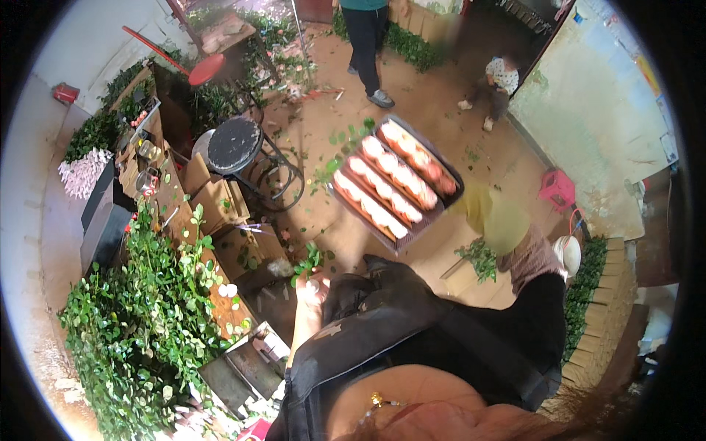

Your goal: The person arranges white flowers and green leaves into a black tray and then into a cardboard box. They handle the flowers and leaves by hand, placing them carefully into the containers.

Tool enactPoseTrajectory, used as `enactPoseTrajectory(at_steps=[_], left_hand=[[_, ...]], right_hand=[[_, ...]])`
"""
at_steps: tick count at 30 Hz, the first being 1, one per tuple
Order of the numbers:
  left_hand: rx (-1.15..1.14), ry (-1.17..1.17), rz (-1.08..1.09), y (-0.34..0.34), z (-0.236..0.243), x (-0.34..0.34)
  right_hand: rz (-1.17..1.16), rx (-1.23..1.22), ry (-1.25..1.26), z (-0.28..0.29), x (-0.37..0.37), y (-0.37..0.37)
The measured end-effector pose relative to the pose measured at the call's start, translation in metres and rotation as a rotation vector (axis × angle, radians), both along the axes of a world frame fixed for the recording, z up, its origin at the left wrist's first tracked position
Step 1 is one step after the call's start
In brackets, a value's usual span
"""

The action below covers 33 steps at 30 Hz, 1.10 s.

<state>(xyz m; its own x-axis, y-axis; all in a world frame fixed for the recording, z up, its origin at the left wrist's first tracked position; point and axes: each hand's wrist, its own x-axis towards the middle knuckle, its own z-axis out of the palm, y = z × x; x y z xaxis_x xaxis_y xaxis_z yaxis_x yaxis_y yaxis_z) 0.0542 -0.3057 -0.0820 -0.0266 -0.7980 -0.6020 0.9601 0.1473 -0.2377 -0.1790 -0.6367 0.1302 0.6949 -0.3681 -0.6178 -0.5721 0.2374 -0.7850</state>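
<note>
The person's left forearm [303, 327] rose from the near edge, close to the dark clothed body, ending in the left grip [312, 288]. Its fingers looked curled beside a leafy green sprig [312, 259], but whether they clasped it could not be told. The right arm bent outward in a black sleeve [540, 305], with a plaid cuff [528, 259] and a blurred yellow glove [507, 224] reaching back left. There the right grip [494, 219] was clenched on the right edge of a dark tray [456, 192]. The tray sat aslant, ahead of the body and above the floor [294, 132], carrying four rows of pink and white blooms [379, 189]. Leafy stems [147, 309] covered the desk [229, 314] at left.
</note>
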Motion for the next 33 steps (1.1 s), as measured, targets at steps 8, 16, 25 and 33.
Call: enactPoseTrajectory(at_steps=[8,16,25,33], left_hand=[[-0.232,0.039,-0.132,0.044,-0.023,0.023],[0.218,-0.152,-0.473,0.131,-0.042,0.046],[0.541,-0.615,-0.685,0.096,-0.027,0.033],[0.651,-0.851,-0.698,0.072,-0.026,0.011]], right_hand=[[-0.763,0.538,-0.283,-0.168,-0.083,0.070],[-1.325,0.884,-0.226,-0.212,-0.088,0.129],[-1.529,0.777,-0.074,-0.228,-0.123,0.141],[-1.327,0.645,-0.258,-0.220,-0.131,0.096]])
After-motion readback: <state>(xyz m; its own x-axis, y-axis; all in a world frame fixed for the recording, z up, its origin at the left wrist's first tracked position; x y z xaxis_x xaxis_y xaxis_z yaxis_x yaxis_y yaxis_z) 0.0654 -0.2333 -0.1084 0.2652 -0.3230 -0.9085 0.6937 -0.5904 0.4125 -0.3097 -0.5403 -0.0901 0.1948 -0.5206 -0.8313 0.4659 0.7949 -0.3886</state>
